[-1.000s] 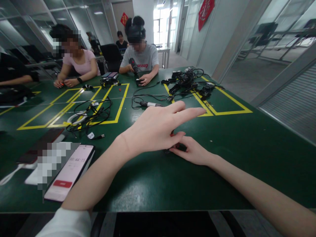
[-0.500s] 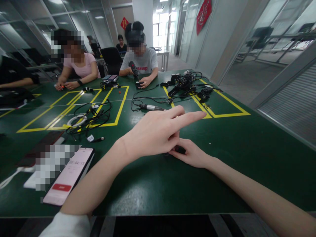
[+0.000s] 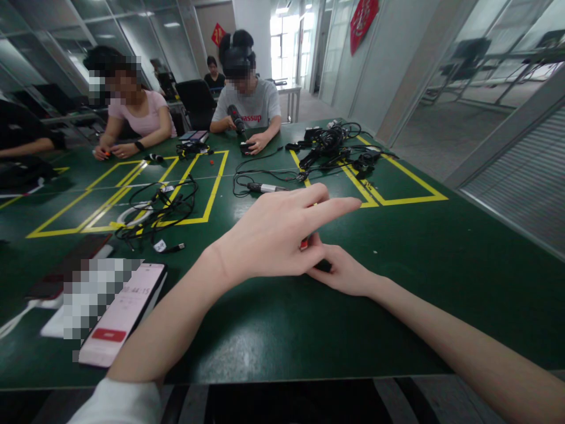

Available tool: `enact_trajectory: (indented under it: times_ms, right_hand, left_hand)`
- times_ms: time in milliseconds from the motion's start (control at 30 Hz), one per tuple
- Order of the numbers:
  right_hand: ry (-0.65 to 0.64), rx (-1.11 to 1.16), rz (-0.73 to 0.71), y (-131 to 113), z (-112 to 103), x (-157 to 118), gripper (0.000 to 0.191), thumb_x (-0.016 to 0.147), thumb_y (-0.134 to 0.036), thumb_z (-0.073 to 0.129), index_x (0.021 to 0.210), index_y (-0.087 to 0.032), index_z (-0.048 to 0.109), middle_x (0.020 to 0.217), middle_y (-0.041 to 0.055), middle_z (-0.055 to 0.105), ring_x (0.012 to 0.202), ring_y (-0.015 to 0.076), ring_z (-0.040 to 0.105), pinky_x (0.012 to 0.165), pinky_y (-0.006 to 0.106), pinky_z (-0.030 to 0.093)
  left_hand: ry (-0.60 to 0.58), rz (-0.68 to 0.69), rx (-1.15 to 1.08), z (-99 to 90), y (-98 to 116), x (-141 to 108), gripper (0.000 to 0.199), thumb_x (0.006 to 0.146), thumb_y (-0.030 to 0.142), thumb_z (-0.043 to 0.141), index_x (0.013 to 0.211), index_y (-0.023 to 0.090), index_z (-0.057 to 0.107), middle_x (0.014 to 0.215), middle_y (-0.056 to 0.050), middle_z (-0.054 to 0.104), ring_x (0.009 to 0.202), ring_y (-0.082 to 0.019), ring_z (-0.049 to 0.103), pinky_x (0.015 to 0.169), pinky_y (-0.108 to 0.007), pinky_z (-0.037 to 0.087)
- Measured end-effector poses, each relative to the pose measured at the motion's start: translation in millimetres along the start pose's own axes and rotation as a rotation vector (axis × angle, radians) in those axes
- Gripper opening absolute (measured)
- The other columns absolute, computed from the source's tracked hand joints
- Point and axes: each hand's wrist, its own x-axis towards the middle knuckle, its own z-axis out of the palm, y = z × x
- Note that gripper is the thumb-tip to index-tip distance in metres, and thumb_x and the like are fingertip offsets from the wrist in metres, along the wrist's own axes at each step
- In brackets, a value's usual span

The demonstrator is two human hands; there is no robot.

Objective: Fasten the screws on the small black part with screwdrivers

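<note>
Left hand [image 3: 273,229] and right hand [image 3: 342,271] meet just above the green surface [image 3: 424,253], by far the largest thing in view. A pile of black cables [image 3: 331,140] lies beyond them; a phone [image 3: 121,318] lies beside the left forearm. The right thumb and fingers are pinched around a small dark piece [image 3: 324,266], and a red bit [image 3: 304,244] shows behind the left thumb. The left index finger points outward; the back of that hand blocks the view, so I cannot tell whether its other fingers grip anything.

As I judge it, the step is close two-handed work on that piece; the next move calls for a steady right-hand pinch and fine left fingertip control.

As for writing, the red hanging [image 3: 363,23] is too blurred to read. A co-worker's grey shirt [image 3: 251,105] shows "assup", the phone "44:15", and a white tag [image 3: 159,246] carries small handwritten marks.
</note>
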Motion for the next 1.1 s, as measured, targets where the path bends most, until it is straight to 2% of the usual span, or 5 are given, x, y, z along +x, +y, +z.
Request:
enact_trajectory:
  times_ms: [200,400,567,867,1100]
  right_hand:
    - [-0.020,0.004,0.021,2.1,0.2,-1.0,0.018,0.097,-0.031,0.064,0.109,-0.020,0.071,0.086,0.0043,0.075,0.073,0.0197,0.068,0.071,0.032,0.056]
    - [-0.015,-0.005,0.034,4.0,0.2,-1.7,0.018,0.098,-0.033,0.066,0.108,-0.021,0.072,0.089,0.0049,0.076,0.078,0.0214,0.070,0.073,0.033,0.057]
    - [-0.013,0.001,0.019,1.6,-0.6,-0.3,0.018,0.098,-0.033,0.063,0.108,-0.020,0.071,0.088,0.0051,0.075,0.075,0.0204,0.069,0.069,0.031,0.055]
    - [-0.011,0.011,0.025,-2.9,-2.5,1.1,0.018,0.097,-0.033,0.060,0.105,-0.020,0.070,0.084,0.0050,0.074,0.071,0.0205,0.068,0.067,0.031,0.054]
    - [-0.020,-0.014,0.030,-2.6,-3.7,1.1,0.017,0.097,-0.033,0.062,0.106,-0.021,0.070,0.084,0.0043,0.074,0.072,0.0205,0.068,0.067,0.031,0.054]
  left_hand:
    - [-0.008,-0.028,0.033,-0.5,1.1,0.2,0.048,0.100,0.016,0.042,0.146,0.023,0.054,0.118,-0.006,0.066,0.094,-0.016,0.068,0.073,-0.025,0.052]
    - [-0.009,0.020,0.018,-0.2,1.1,0.3,0.049,0.095,0.013,0.045,0.142,0.021,0.057,0.118,-0.007,0.067,0.097,-0.017,0.068,0.080,-0.027,0.053]
    - [0.023,-0.012,0.072,0.4,0.7,-0.4,0.047,0.098,0.018,0.047,0.143,0.024,0.056,0.127,-0.006,0.065,0.094,-0.015,0.069,0.071,-0.025,0.051]
    - [0.001,-0.025,0.040,-2.0,1.6,-0.1,0.044,0.099,0.019,0.045,0.140,0.025,0.059,0.116,-0.004,0.069,0.088,-0.015,0.068,0.068,-0.026,0.048]
    - [0.010,0.027,-0.013,-3.8,0.0,0.8,0.039,0.095,0.012,0.046,0.128,0.019,0.067,0.108,-0.007,0.069,0.101,-0.018,0.066,0.082,-0.028,0.052]
